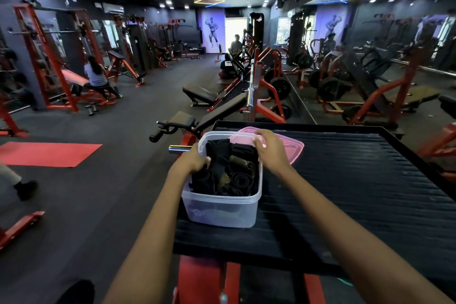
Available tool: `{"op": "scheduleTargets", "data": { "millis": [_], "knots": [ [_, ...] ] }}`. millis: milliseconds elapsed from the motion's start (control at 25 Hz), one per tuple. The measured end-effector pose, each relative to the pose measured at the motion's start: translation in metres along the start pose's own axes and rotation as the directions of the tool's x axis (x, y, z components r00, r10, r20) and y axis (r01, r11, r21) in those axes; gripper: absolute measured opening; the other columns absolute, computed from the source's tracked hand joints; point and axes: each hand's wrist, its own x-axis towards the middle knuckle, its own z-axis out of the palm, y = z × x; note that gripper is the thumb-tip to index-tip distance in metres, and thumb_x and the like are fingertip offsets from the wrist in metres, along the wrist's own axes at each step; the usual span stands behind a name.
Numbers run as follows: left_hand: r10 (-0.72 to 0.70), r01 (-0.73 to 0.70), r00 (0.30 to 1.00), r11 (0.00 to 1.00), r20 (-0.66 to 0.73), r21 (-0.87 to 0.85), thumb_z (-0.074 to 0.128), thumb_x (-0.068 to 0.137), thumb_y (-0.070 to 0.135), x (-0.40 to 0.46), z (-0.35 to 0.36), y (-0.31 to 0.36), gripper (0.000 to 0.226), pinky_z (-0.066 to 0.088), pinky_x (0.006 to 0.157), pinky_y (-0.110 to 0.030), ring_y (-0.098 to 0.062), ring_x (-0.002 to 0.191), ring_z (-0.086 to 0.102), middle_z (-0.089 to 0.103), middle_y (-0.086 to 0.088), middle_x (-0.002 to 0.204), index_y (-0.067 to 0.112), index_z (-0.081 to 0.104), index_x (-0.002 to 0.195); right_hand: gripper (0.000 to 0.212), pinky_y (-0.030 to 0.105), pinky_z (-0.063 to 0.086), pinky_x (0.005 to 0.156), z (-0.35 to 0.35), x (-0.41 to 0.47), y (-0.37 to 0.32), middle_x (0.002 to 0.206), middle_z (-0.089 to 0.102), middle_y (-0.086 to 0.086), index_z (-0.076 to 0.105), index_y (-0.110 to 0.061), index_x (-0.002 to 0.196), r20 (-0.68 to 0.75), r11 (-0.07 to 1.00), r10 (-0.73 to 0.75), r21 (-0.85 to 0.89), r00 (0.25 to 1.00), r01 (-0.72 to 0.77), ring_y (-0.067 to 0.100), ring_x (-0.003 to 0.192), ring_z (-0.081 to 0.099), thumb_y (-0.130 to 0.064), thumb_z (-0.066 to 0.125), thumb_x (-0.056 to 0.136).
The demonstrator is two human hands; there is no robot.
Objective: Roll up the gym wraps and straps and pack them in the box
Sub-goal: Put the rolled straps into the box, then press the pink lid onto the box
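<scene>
2 bare forearms, no sleeves, left hand (195,159), right hand (272,149)

Both bare forearms are reaching up from the bottom of the frame toward its centre. The left hand (195,161) is sitting left of centre, fingers curled downward with the fingertips hidden. The right hand (270,149) is hovering slightly higher, palm down, fingers bent and thumb tucked inward.
</scene>
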Motion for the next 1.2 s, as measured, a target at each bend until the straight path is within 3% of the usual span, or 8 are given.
{"op": "scheduleTargets", "data": {
  "millis": [80,200,400,520,640,920,1080,1200],
  "knots": [
    [-0.029,0.029,1.0,0.998,-0.006,0.058,0.053,0.091,0.028,-0.015,0.004,-0.008,0.063,0.039,0.095,-0.036,-0.037,0.121,0.049,0.048,-0.021,0.137,0.019,0.024,0.147,0.031,0.032,0.035,0.101,-0.006,0.005,0.027,0.127,0.058,0.017,0.058,0.0,0.121,-0.027,0.995,0.076,-0.059,0.997,-0.077,0.032,0.119,0.052,-0.011,0.05,0.093],
    [-0.035,0.059,0.992,0.976,-0.119,0.21,0.05,0.091,0.039,-0.027,0.016,-0.012,0.069,0.041,0.097,-0.044,-0.041,0.121,0.048,0.045,-0.02,0.139,0.021,0.017,0.148,0.04,0.038,0.04,0.103,-0.003,0.007,0.065,0.132,0.053,0.021,0.052,-0.001,0.128,0.179,0.943,0.202,-0.301,0.963,-0.142,0.035,0.122,0.049,-0.011,0.052,0.089],
    [0.001,0.086,0.961,0.949,-0.277,0.303,0.047,0.092,0.044,-0.04,0.029,-0.009,0.067,0.041,0.095,-0.046,-0.042,0.119,0.049,0.045,-0.017,0.137,0.02,0.019,0.148,0.038,0.041,0.041,0.094,0.007,-0.006,0.091,0.126,0.054,0.016,0.056,-0.007,0.118,0.393,0.809,0.245,-0.587,0.886,0.036,0.032,0.118,0.05,-0.034,0.054,0.092],
    [-0.008,0.104,0.953,0.948,-0.302,0.302,0.048,0.091,0.045,-0.038,0.029,-0.008,0.068,0.041,0.094,-0.046,-0.041,0.118,0.051,0.046,-0.016,0.137,0.014,0.022,0.145,0.03,0.042,0.04,0.095,0.006,-0.005,0.09,0.121,0.057,0.016,0.057,-0.005,0.115,0.414,0.737,0.15,-0.653,0.898,0.178,0.033,0.113,0.054,-0.026,0.051,0.094],
    [-0.004,0.11,0.95,0.94,-0.312,0.323,0.047,0.091,0.046,-0.039,0.03,-0.005,0.066,0.042,0.093,-0.046,-0.041,0.118,0.051,0.047,-0.016,0.136,0.011,0.026,0.142,0.026,0.044,0.046,0.088,0.003,-0.006,0.085,0.121,0.054,0.02,0.052,-0.001,0.114,0.47,0.775,0.135,-0.599,0.872,0.202,0.037,0.108,0.057,-0.011,0.051,0.09],
    [0.004,0.105,0.955,0.931,-0.297,0.35,0.042,0.092,0.051,-0.04,0.029,-0.005,0.069,0.042,0.093,-0.045,-0.041,0.118,0.051,0.046,-0.015,0.138,0.02,0.017,0.148,0.043,0.044,0.043,0.081,-0.034,-0.013,0.071,0.142,0.031,0.02,0.034,-0.007,0.132,0.243,0.798,0.056,-0.593,0.968,0.103,0.039,0.108,0.054,0.002,0.038,0.09],
    [0.0,0.103,0.958,0.935,-0.288,0.34,0.042,0.091,0.05,-0.043,0.027,-0.003,0.063,0.042,0.092,-0.045,-0.042,0.117,0.051,0.049,-0.016,0.134,0.019,0.026,0.143,0.038,0.046,0.044,0.085,-0.05,-0.006,0.04,0.127,0.051,0.019,0.039,-0.004,0.126,0.112,0.798,0.001,-0.599,0.994,0.067,0.037,0.112,0.05,0.006,0.039,0.089],
    [-0.019,0.106,0.965,0.941,-0.261,0.322,0.044,0.09,0.049,-0.045,0.026,-0.004,0.062,0.042,0.093,-0.045,-0.041,0.117,0.051,0.049,-0.016,0.133,0.019,0.027,0.142,0.039,0.046,0.047,0.077,-0.062,-0.006,0.022,0.113,0.062,0.021,0.041,-0.004,0.126,0.065,0.833,-0.022,-0.551,0.998,0.054,0.04,0.1,0.06,0.009,0.038,0.089]
  ]
}}
